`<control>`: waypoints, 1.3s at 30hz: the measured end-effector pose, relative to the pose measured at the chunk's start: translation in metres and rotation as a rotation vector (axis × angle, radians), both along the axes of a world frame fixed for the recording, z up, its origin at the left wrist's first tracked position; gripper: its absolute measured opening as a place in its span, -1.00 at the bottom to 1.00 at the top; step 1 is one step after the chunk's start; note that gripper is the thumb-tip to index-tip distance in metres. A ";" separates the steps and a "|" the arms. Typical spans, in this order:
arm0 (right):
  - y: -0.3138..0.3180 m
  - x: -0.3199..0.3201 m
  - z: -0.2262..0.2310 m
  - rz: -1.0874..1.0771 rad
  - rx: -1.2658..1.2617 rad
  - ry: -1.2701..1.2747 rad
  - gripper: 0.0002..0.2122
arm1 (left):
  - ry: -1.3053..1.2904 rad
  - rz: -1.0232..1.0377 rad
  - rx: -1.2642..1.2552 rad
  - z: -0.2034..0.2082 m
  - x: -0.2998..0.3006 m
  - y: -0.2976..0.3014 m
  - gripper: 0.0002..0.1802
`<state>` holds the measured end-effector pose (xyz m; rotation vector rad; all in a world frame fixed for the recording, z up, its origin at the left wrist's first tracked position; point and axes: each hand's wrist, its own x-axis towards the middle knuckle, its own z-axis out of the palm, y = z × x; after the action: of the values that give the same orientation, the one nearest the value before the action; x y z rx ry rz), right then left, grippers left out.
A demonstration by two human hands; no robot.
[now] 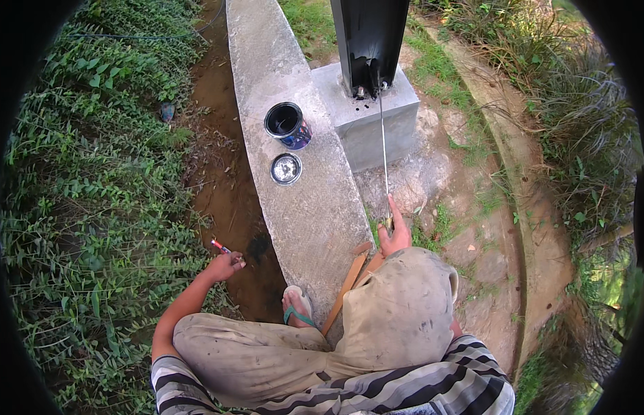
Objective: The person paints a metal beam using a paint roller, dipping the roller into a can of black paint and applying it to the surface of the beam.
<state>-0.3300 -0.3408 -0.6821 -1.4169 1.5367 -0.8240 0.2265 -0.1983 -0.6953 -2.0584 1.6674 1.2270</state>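
A paint can [296,139] stands on a concrete ledge [301,221], a lid [287,169] just before it, a post [369,38] on a concrete block [376,137] to the right, a ditch [225,180] along the ledge's left, foliage [107,200] farther left.

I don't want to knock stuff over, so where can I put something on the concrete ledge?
The concrete ledge is bare between the round lid and the flip-flop, and again beyond the open paint can. It's crowded around the can and lid, and beside the flip-flop, where wooden strips lie.
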 end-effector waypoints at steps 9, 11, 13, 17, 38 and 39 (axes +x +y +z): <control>0.001 -0.092 -0.007 -0.057 0.013 0.000 -0.31 | 0.083 0.082 -0.053 0.010 -0.018 -0.013 -0.38; 0.007 -0.098 -0.009 -0.016 -0.118 0.014 -0.31 | 0.085 0.081 -0.063 0.012 -0.020 -0.016 -0.38; -0.010 -0.089 0.003 -0.002 -0.075 0.024 -0.32 | 0.063 0.060 -0.053 0.012 -0.013 -0.010 -0.37; -0.009 -0.083 0.022 -0.045 0.189 -0.032 -0.33 | 0.062 0.077 -0.010 0.006 0.000 -0.002 -0.34; 0.024 -0.104 -0.003 -0.028 -0.093 -0.144 -0.29 | 0.066 0.064 -0.024 0.004 -0.013 -0.015 -0.34; 0.028 -0.101 0.001 -0.042 -0.094 -0.167 -0.30 | 0.060 0.080 -0.008 0.009 -0.013 -0.012 -0.34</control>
<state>-0.4314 -0.3131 -0.6813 -1.3502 1.4199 -1.0261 0.2130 -0.2107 -0.6864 -2.1325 1.6318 1.3226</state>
